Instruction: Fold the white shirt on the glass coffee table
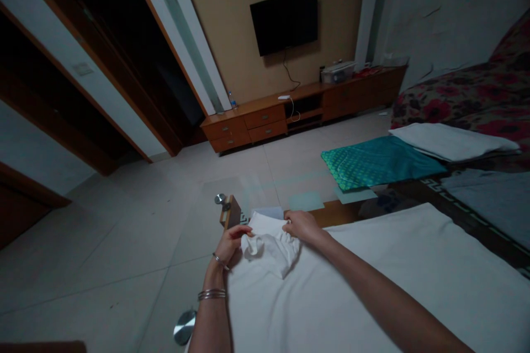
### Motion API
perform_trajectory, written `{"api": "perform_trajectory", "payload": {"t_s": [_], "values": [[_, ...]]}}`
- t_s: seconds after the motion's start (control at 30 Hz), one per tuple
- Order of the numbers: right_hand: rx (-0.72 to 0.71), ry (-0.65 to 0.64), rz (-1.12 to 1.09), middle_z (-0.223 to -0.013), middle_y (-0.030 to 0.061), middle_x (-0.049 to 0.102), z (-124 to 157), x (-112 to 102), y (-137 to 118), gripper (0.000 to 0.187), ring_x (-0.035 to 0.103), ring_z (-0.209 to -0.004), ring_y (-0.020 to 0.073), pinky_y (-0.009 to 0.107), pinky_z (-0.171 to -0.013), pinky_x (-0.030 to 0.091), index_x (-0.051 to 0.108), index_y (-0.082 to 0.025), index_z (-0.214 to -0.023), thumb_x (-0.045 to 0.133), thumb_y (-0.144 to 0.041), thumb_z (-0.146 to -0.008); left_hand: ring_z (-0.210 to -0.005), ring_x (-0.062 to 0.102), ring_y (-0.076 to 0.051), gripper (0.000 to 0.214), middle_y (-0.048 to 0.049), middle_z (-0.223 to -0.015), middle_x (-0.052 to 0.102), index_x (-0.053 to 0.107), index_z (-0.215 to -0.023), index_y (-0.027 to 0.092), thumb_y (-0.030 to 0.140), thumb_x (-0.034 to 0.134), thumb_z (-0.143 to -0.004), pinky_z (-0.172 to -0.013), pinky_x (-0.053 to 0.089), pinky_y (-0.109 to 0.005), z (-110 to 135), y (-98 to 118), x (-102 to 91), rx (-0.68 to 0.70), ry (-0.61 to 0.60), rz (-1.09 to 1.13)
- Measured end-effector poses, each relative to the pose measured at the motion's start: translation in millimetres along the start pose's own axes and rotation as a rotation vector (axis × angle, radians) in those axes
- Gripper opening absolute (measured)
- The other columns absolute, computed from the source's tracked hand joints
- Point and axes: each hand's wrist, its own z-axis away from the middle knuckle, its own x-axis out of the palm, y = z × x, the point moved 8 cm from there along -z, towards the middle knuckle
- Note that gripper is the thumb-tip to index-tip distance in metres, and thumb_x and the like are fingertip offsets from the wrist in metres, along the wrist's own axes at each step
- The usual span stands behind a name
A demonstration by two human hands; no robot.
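A white garment (368,287) lies spread over the glass table, its far left part bunched up like a sleeve or collar (271,251). My left hand (232,242), with metal bangles on the wrist, pinches the left side of this bunched part. On its right side, my right hand (304,226) grips the same cloth with closed fingers. The two hands are a short way apart, and the gathered fabric hangs loosely between them. Some fingertips are hidden by the cloth.
The glass tabletop (194,220) extends left past the garment. Folded green fabric (381,162), folded white cloth (453,140) and grey cloth (492,198) lie at the right, near a floral-covered sofa (467,94). A wooden TV cabinet (265,121) stands against the far wall.
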Motion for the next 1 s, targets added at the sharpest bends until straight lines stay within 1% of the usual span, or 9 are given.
{"api": "perform_trajectory", "payload": {"t_s": [0.1,0.2,0.33,0.43,0.5,0.63,0.77,0.87,1.0], "values": [[-0.121,-0.008,-0.059,-0.097,0.0078,0.068,-1.4,11.6,-10.7,0.019,0.059,-0.09,0.0186,0.024,-0.072,0.036,0.071,-0.018,-0.09,0.063,-0.019,-0.072,-0.086,0.062,-0.019,0.018,-0.0079,-0.088,0.066,0.063,-0.075,0.014,0.024,0.054,-0.063,-0.078,0.049,-0.033,-9.0,-7.9,-19.5,0.049,0.219,-0.089],[-0.187,0.008,-0.133,-0.095,0.007,0.067,-6.1,12.2,-12.5,0.02,0.058,-0.088,0.0163,0.022,-0.072,0.035,0.071,-0.017,-0.09,0.061,-0.017,-0.073,-0.08,0.06,-0.017,0.022,-0.0071,-0.085,0.065,0.062,-0.079,0.014,0.028,0.049,-0.069,-0.077,0.048,-0.032,-21.8,-14.0,-27.4,0.047,0.333,-0.217],[-0.205,-0.017,-0.228,-0.08,0.0033,0.067,-9.5,14.6,-7.7,0.017,0.055,-0.07,0.0124,0.02,-0.059,0.032,0.07,-0.015,-0.084,0.063,-0.017,-0.069,-0.079,0.057,-0.017,0.021,-0.0064,-0.081,0.063,0.065,-0.081,0.013,0.03,0.063,-0.068,-0.075,0.045,-0.029,-45.1,-8.5,-12.3,0.033,0.302,-0.47],[-0.209,-0.054,-0.289,-0.074,0.0005,0.066,-8.8,16.7,-5.0,0.02,0.053,-0.063,0.0101,0.019,-0.055,0.03,0.07,-0.015,-0.083,0.064,-0.011,-0.064,-0.079,0.055,-0.016,0.011,-0.004,-0.077,0.061,0.062,-0.066,0.015,0.017,0.071,-0.059,-0.074,0.041,-0.025,-60.3,0.1,3.6,0.019,0.258,-0.642],[-0.2,-0.052,-0.324,-0.072,0.0,0.066,-9.9,14.6,-2.2,0.022,0.052,-0.062,0.0093,0.018,-0.054,0.03,0.071,-0.014,-0.081,0.061,-0.007,-0.063,-0.074,0.054,-0.015,0.011,-0.0023,-0.072,0.059,0.058,-0.061,0.016,0.011,0.067,-0.061,-0.071,0.04,-0.024,-65.4,4.4,7.0,0.009,0.265,-0.726],[-0.126,0.038,-0.385,-0.073,0.0031,0.066,-20.0,6.1,11.3,0.017,0.054,-0.065,0.0107,0.019,-0.059,0.034,0.07,-0.012,-0.078,0.058,-0.008,-0.068,-0.066,0.052,-0.013,0.004,-0.0013,-0.069,0.056,0.056,-0.072,0.017,0.015,0.055,-0.077,-0.063,0.037,-0.023,-60.2,6.5,-7.5,0.004,0.382,-0.832],[-0.053,0.097,-0.452,-0.074,0.0048,0.066,-31.6,10.5,26.4,0.015,0.054,-0.066,0.0114,0.02,-0.06,0.036,0.068,-0.011,-0.077,0.058,-0.008,-0.067,-0.066,0.052,-0.013,0.013,-0.0024,-0.073,0.056,0.054,-0.081,0.016,0.02,0.042,-0.086,-0.062,0.036,-0.023,-47.5,-1.6,-25.2,-0.006,0.506,-0.86],[-0.055,0.074,-0.513,-0.073,0.0037,0.066,-35.6,19.7,29.6,0.017,0.054,-0.065,0.0107,0.02,-0.06,0.037,0.067,-0.012,-0.078,0.056,-0.007,-0.067,-0.068,0.054,-0.013,0.019,-0.0031,-0.077,0.059,0.054,-0.085,0.015,0.023,0.037,-0.09,-0.062,0.037,-0.022,-46.4,-6.7,-20.8,0.005,0.476,-0.857],[-0.124,-0.003,-0.596,-0.074,0.0018,0.065,-33.5,23.9,24.2,0.017,0.054,-0.065,0.0099,0.02,-0.062,0.039,0.067,-0.012,-0.079,0.055,-0.008,-0.067,-0.075,0.055,-0.013,0.012,-0.0019,-0.082,0.062,0.058,-0.084,0.016,0.026,0.061,-0.077,-0.065,0.037,-0.021,-56.6,-2.6,3.8,0.067,0.304,-0.867]]}}
